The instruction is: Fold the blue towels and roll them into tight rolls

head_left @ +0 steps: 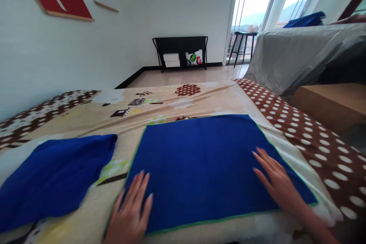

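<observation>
A blue cloth with a green edge [200, 160] lies spread flat on the bed in front of me. My left hand [131, 209] rests flat on its near left corner, fingers stretched out. On the cloth's near right part my right hand [276, 181] lies palm down, fingers apart. Neither hand holds anything. A second blue cloth [54, 175], rumpled, lies on the bed to the left, apart from my left hand.
The bed cover [171, 101] is beige with cartoon prints and a brown polka-dot border [309, 137] at the right. A covered grey piece of furniture [297, 53] stands at the right, a black shelf [180, 51] against the far wall, a stool [243, 45] by the window.
</observation>
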`<state>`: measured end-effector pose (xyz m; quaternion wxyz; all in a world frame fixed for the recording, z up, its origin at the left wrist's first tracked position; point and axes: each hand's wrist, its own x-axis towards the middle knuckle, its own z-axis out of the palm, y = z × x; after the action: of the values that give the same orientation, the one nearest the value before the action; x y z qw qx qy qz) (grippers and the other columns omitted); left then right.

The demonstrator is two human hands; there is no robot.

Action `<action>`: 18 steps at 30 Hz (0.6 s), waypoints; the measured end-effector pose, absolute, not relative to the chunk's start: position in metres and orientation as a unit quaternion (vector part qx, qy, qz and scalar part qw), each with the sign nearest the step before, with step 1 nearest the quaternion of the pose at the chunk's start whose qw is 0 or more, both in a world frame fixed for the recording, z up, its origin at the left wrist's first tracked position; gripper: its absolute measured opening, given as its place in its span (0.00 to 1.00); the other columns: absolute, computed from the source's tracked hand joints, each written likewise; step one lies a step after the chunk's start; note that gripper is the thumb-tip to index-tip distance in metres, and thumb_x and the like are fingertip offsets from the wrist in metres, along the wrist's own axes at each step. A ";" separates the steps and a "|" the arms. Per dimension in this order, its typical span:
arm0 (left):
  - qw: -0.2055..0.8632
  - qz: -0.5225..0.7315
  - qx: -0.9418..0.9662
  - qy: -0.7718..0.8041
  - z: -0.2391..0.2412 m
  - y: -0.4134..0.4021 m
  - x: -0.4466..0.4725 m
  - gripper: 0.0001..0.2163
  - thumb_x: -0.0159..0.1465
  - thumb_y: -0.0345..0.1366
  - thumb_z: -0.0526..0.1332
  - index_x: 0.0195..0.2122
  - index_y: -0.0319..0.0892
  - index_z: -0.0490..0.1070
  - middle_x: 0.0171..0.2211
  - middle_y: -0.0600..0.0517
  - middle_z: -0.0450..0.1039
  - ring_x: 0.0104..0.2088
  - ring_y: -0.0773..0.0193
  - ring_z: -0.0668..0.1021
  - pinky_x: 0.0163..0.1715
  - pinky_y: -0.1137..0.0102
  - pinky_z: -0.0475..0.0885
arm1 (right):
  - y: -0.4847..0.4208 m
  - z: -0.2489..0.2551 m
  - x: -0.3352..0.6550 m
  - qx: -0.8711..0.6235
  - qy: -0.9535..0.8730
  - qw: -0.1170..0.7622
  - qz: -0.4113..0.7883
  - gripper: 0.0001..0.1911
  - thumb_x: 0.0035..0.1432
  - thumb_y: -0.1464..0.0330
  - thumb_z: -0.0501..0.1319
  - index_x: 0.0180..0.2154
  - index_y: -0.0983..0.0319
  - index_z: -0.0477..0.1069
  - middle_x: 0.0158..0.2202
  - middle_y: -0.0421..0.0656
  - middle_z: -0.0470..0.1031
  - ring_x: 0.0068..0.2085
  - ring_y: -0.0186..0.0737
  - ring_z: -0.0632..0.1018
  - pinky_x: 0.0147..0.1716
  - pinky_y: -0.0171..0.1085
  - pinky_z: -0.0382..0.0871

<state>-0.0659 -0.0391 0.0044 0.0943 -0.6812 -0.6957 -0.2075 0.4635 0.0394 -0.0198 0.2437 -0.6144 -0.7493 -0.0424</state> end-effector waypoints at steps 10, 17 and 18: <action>-0.005 -0.097 -0.774 -0.626 0.028 0.214 0.086 0.26 0.70 0.36 0.46 0.69 0.41 0.52 0.70 0.44 0.52 0.70 0.56 0.55 0.67 0.56 0.53 | 0.234 0.022 0.252 -0.415 -0.891 0.157 0.096 0.26 0.70 0.59 0.49 0.65 0.61 0.59 0.68 0.46 0.56 0.69 0.40 0.57 0.67 0.45 0.52; 0.018 -0.089 -0.665 -0.741 0.013 0.239 -0.076 0.26 0.71 0.48 0.42 0.68 0.46 0.55 0.70 0.43 0.52 0.69 0.49 0.57 0.64 0.43 0.51 | 0.307 0.000 0.419 -0.598 -0.785 0.152 0.063 0.32 0.70 0.52 0.42 0.66 0.62 0.57 0.68 0.52 0.55 0.69 0.50 0.56 0.66 0.55 0.49; 0.023 -0.088 -0.654 -0.751 0.012 0.240 -0.092 0.26 0.71 0.48 0.42 0.68 0.46 0.55 0.70 0.44 0.51 0.69 0.50 0.56 0.65 0.44 0.49 | 0.313 -0.006 0.441 -0.628 -0.761 0.152 0.057 0.33 0.70 0.51 0.40 0.66 0.64 0.57 0.68 0.54 0.54 0.69 0.52 0.55 0.65 0.56 0.49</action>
<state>-0.0920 0.2405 0.0118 0.0231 -0.6541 -0.7509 -0.0882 0.4405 0.3134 -0.0056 0.1522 -0.6280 -0.7610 0.0573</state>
